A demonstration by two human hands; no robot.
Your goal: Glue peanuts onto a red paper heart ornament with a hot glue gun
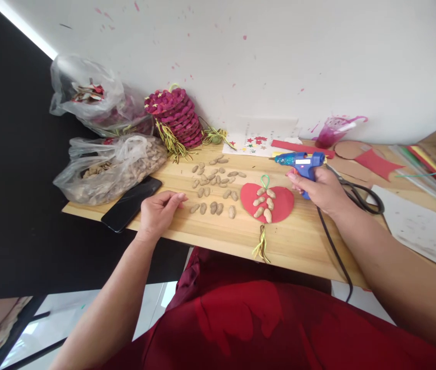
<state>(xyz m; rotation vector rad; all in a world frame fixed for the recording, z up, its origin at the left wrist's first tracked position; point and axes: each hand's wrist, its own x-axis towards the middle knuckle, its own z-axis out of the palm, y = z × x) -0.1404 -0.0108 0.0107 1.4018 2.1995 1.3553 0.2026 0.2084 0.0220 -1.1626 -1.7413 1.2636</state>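
My right hand (323, 189) is wrapped around a blue hot glue gun (305, 163), its nozzle pointing left above the table. Just left of it lies a red heart-shaped cutout (247, 200) bearing two columns of peanuts (258, 201), a green loop at its top and a yellow-and-brown tassel (261, 244) below. My left hand (159, 211) rests at the table's front edge with its fingers curled in, and nothing shows in it. Loose peanuts (213, 207) lie in rough groups between that hand and the heart.
A black phone (131, 204) lies beside my left hand. Plastic bags, one holding peanuts (152, 154), stand at left. Behind are purple peanut-covered pieces (181, 121), a star sticker sheet (241, 133) and a purple-stained cup (333, 132). Black scissors (372, 200) and the glue gun's cord (331, 241) lie right.
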